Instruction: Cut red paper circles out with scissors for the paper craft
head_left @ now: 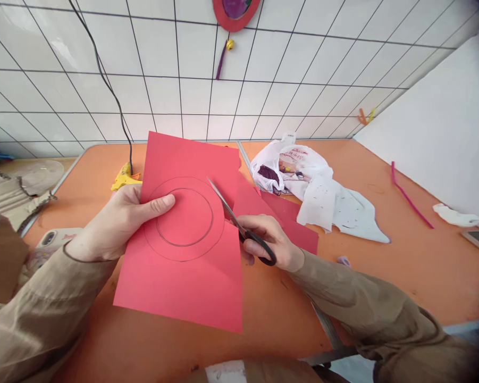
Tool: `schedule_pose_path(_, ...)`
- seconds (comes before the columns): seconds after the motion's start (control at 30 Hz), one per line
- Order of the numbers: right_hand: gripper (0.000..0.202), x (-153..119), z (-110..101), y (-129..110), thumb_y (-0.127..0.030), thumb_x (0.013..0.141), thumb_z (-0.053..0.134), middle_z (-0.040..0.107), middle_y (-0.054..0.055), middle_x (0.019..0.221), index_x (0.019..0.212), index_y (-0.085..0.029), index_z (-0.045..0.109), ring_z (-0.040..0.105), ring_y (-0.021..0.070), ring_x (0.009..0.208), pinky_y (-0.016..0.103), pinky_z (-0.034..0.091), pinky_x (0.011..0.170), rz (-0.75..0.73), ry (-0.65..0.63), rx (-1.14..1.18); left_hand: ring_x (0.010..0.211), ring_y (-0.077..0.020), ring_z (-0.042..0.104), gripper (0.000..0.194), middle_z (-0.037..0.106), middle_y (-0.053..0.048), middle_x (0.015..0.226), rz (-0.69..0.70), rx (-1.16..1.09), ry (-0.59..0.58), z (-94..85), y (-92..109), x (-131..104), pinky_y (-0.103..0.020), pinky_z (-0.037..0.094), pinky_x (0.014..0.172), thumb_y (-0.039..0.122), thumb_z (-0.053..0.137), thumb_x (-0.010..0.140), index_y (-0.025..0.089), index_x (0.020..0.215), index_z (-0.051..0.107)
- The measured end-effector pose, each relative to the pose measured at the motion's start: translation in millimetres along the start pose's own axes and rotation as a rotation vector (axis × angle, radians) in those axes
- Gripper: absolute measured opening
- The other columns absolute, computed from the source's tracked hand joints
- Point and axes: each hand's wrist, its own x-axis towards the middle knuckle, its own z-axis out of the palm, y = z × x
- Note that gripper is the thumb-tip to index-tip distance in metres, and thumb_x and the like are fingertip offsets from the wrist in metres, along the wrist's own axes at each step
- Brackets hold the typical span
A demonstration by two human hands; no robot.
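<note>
One red card (189, 234) clears the table (402, 271), left hand (117, 221) pinching one edge, right hand (277, 242) clasping scissors (233, 217) opposite.

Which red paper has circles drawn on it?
The big red sheet held in the left hand: it shows two drawn rings, while the red pieces behind show none.
</note>
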Motion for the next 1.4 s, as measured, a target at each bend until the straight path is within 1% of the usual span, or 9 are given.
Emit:
schedule_pose_path(0.1,0.012,0.4,-0.3,0.2,-0.024,0.076,0.057,0.052,-0.004,0.050,0.080,-0.013,0.058,0.051,0.0086,0.040,0.019,0.044,0.041,0.024,-0.004,0.007,0.057,-0.0210,0.071,0.013,0.075,-0.006,0.065,-0.009,0.000,-0.019,-3.5,0.0,1.2,-0.029,0.060,0.049,0.026,0.078,0.070,0.014,0.076,0.075)
schedule_pose_path(0.23,0.016,0.0,-0.2,1.4,-0.027,0.077,0.059,0.052,-0.004,0.050,0.084,-0.013,0.059,0.051,0.0090,0.039,0.019,0.043,0.040,0.035,0.001,0.009,0.057,-0.0201,0.071,0.009,0.075,-0.006,0.065,-0.020,0.020,0.007,1.6,5.5,-3.9,-0.027,0.060,0.050,0.022,0.073,0.075,0.013,0.075,0.075)
schedule_pose_path(0.33,0.017,-0.6,-0.2,1.6,-0.029,0.078,0.059,0.052,-0.004,0.050,0.085,-0.013,0.059,0.051,0.0090,0.039,0.019,0.043,0.040,0.035,0.003,0.002,0.055,-0.0186,0.070,0.009,0.075,-0.006,0.066,-0.023,0.027,0.002,2.8,7.7,-5.6,-0.025,0.059,0.048,0.020,0.071,0.078,0.013,0.073,0.075)
schedule_pose_path(0.47,0.017,-0.6,-0.3,0.3,-0.029,0.079,0.058,0.052,-0.004,0.051,0.087,-0.013,0.059,0.051,0.0088,0.040,0.019,0.043,0.041,0.040,-0.013,-0.019,0.057,-0.0205,0.071,0.010,0.076,-0.007,0.069,-0.023,0.004,-0.059,-5.2,5.2,-1.4,-0.027,0.060,0.049,0.023,0.076,0.073,0.014,0.075,0.076)
schedule_pose_path(0.6,0.022,-0.8,-0.7,1.5,-0.032,0.081,0.060,0.051,-0.004,0.051,0.089,-0.012,0.059,0.050,0.0087,0.040,0.019,0.042,0.041,0.024,-0.025,-0.012,0.060,-0.0230,0.072,0.015,0.077,-0.008,0.070,-0.033,0.022,-0.074,-12.6,4.1,1.4,-0.031,0.062,0.052,0.025,0.079,0.071,0.013,0.079,0.076)
schedule_pose_path(0.87,0.037,-3.5,-2.5,7.1,-0.048,0.083,0.060,0.051,-0.003,0.051,0.089,-0.012,0.058,0.051,0.0092,0.039,0.019,0.040,0.039,0.010,-0.055,0.015,0.063,-0.0249,0.073,0.017,0.077,-0.010,0.071,-0.034,0.045,-0.097,-14.4,9.0,1.0,-0.033,0.062,0.054,0.025,0.080,0.069,0.011,0.079,0.077)
schedule_pose_path(1.0,0.037,-3.9,-3.0,7.2,-0.049,0.083,0.060,0.050,-0.004,0.053,0.090,-0.012,0.059,0.053,0.0092,0.040,0.018,0.041,0.038,0.021,-0.062,0.020,0.062,-0.0225,0.072,0.015,0.077,-0.009,0.071,-0.029,0.064,-0.130,-16.6,9.8,3.2,-0.030,0.062,0.054,0.025,0.078,0.072,0.011,0.080,0.077)
schedule_pose_path(1.2,0.036,-3.3,-3.0,6.7,-0.046,0.082,0.061,0.050,-0.004,0.053,0.089,-0.012,0.059,0.053,0.0095,0.039,0.019,0.041,0.039,0.037,-0.064,0.022,0.064,-0.0222,0.073,0.014,0.077,-0.009,0.072,-0.056,0.073,-0.179,-20.8,9.8,5.4,-0.030,0.062,0.055,0.025,0.076,0.075,0.012,0.079,0.076)
schedule_pose_path(1.4,0.035,-2.8,-2.6,6.6,-0.046,0.081,0.061,0.049,-0.005,0.053,0.089,-0.012,0.058,0.051,0.0086,0.039,0.019,0.041,0.040,0.056,-0.067,0.029,0.063,-0.0221,0.073,0.014,0.078,-0.010,0.074,-0.074,0.071,-0.176,-23.1,9.6,5.7,-0.030,0.061,0.055,0.025,0.076,0.075,0.012,0.081,0.076)
